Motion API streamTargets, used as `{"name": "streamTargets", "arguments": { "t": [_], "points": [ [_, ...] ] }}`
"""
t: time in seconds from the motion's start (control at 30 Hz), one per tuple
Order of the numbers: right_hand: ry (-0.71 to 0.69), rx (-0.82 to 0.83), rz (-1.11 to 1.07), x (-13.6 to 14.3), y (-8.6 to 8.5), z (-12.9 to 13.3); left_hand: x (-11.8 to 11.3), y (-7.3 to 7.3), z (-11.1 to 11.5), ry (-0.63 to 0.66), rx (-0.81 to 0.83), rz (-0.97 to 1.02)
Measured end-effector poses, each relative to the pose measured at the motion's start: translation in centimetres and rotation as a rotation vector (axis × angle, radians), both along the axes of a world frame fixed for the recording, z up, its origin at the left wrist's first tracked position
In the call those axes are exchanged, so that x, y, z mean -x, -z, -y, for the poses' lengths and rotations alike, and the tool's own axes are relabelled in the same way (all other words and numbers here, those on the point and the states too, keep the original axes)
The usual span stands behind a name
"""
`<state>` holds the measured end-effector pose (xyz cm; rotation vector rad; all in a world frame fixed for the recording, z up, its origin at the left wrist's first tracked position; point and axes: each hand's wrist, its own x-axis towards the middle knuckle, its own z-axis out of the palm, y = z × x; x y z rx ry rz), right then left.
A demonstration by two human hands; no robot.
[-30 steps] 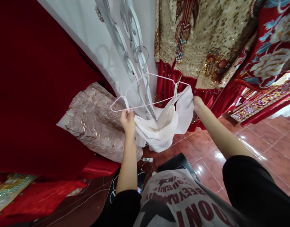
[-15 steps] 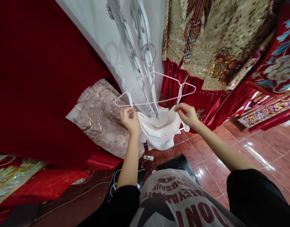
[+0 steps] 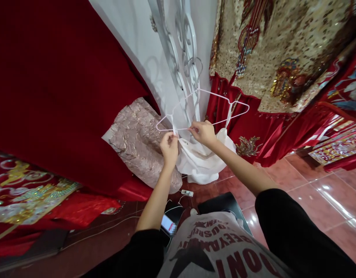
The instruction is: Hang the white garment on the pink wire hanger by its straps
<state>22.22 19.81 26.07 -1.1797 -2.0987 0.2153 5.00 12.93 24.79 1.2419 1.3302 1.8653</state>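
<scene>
A pale pink hanger [image 3: 215,93] hangs by its hook on a white scrolled metal stand [image 3: 173,50]. From it, by two thin straps, hangs a white garment [image 3: 205,164]. My left hand [image 3: 169,146] pinches the garment's left strap just below the hanger's bottom bar. Beside it, my right hand [image 3: 203,132] is closed at the middle of the bottom bar, its thumb and fingertip together on the bar. The right strap [image 3: 229,115] hangs free of both hands.
Large red cloth [image 3: 64,77] fills the left, with a pinkish textured fabric [image 3: 140,139] beside the hanger. Gold sequined clothing [image 3: 282,50] hangs at the upper right. Below are a black seat [image 3: 224,204], a lit phone [image 3: 167,224] and a white power strip [image 3: 187,192] with cables.
My right hand has left the garment's right strap area and moved left to the hanger's bottom bar. My left hand stays at the left strap. The view has shifted slightly, and the phone now shows.
</scene>
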Motion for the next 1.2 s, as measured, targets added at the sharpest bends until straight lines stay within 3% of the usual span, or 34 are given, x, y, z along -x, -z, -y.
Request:
{"name": "streamTargets", "arguments": {
  "t": [0.13,0.23,0.3,0.4,0.53,0.63,0.73,0.83,0.93,1.1,1.13,1.2],
  "points": [
    [-0.03,0.019,-0.02,-0.5,-0.6,0.3,-0.6,-4.8,-0.1,0.261,-0.006,0.396],
    [-0.048,0.021,-0.043,-0.5,-1.0,0.7,1.1,-8.7,-2.0,0.295,0.016,0.512],
    [-0.042,0.019,-0.052,-0.4,-1.0,0.8,3.1,-10.0,-3.1,0.306,0.041,0.574],
    [-0.018,0.038,-0.048,-0.2,-0.8,0.8,6.7,-9.3,-2.9,0.241,0.036,0.689],
    [-0.02,0.062,-0.047,0.2,-0.8,0.5,9.9,-5.6,0.7,0.019,-0.026,0.855],
    [-0.074,0.085,-0.111,1.2,-1.2,1.0,8.8,-3.0,4.1,0.031,0.067,0.811],
    [-0.166,0.098,-0.217,2.7,-1.6,1.9,5.5,-1.7,6.1,0.128,0.199,0.752],
    [-0.206,0.1,-0.29,3.8,-1.8,2.6,2.6,-2.1,5.6,0.22,0.246,0.665],
    [-0.188,0.097,-0.303,3.9,-1.6,2.7,1.0,-3.7,3.3,0.285,0.223,0.588],
    [-0.277,-0.006,-0.29,1.2,-0.9,2.0,-0.7,-5.6,-0.2,0.287,0.179,0.543],
    [-0.255,-0.07,-0.308,0.2,-0.8,1.9,-0.9,-5.7,-0.5,0.283,0.186,0.538],
    [-0.057,-0.194,-0.356,-2.4,-0.6,1.4,-0.9,-5.6,-0.8,0.289,0.204,0.522]
  ]
}}
